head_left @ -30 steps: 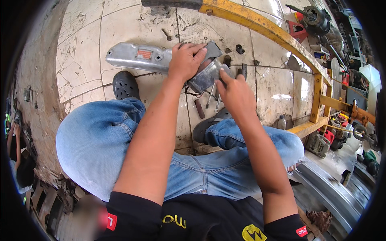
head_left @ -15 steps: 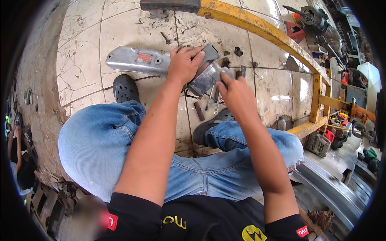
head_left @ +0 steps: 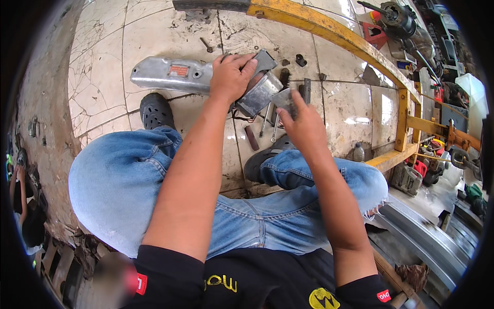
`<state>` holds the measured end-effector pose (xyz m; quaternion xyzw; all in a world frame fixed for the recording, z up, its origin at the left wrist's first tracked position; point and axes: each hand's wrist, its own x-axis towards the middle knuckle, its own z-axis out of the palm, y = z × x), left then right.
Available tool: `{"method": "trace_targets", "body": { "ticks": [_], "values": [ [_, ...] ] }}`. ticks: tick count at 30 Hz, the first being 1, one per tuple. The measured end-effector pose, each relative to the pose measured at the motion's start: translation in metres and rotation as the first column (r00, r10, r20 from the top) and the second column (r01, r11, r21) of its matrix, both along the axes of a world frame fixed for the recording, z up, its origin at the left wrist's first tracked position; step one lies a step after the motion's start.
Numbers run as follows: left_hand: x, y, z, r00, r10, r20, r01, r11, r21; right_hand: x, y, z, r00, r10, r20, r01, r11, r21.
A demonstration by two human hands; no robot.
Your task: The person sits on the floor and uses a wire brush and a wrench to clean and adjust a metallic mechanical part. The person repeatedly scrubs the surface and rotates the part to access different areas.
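A long silver metal valve cover [head_left: 154, 76] with an orange label lies across the tiled floor in front of me. My left hand [head_left: 230, 78] is closed over its right part, near a boxy metal end [head_left: 260, 95]. My right hand [head_left: 304, 121] pinches a flat grey piece [head_left: 284, 100], perhaps a scraper or folded sandpaper, just off the right edge of that boxy end. Its exact kind cannot be told, since my fingers cover part of it. Beneath it, near my right shoe, lies a wrench [head_left: 275, 129] beside another slim tool [head_left: 264, 123].
A brown strip [head_left: 251, 138] and a dark flat bar [head_left: 307, 90] lie close by. Farther off are a bolt [head_left: 207, 45] and a small black part [head_left: 301, 60]. A yellow metal frame [head_left: 329, 31] arches over the far right, with a bottle [head_left: 358, 152] near its foot.
My right hand has drawn the flat grey piece slightly down and right, off the boxy end's edge. My left hand keeps its hold. The whole view has shifted slightly.
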<state>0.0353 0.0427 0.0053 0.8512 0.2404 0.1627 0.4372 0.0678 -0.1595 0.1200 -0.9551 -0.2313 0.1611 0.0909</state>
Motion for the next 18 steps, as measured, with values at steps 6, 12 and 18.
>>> {"method": "trace_targets", "body": {
  "ticks": [6,12,18],
  "values": [
    [0.0026,-0.0022,0.0011,0.998,0.014,-0.066,-0.016,0.999,-0.036,-0.0032,0.003,0.0052,0.994,0.096,-0.054,-0.099,0.993,-0.061],
    [0.0044,-0.0067,0.0043,0.999,0.04,0.007,-0.04,0.999,0.014,-0.0023,0.0037,0.0064,0.992,0.073,-0.103,-0.077,0.997,-0.031],
    [0.0022,-0.0031,0.0016,1.0,0.009,-0.027,-0.01,1.0,-0.016,0.0008,0.0051,0.0039,0.985,0.113,-0.129,-0.114,0.993,-0.002]
  ]
}}
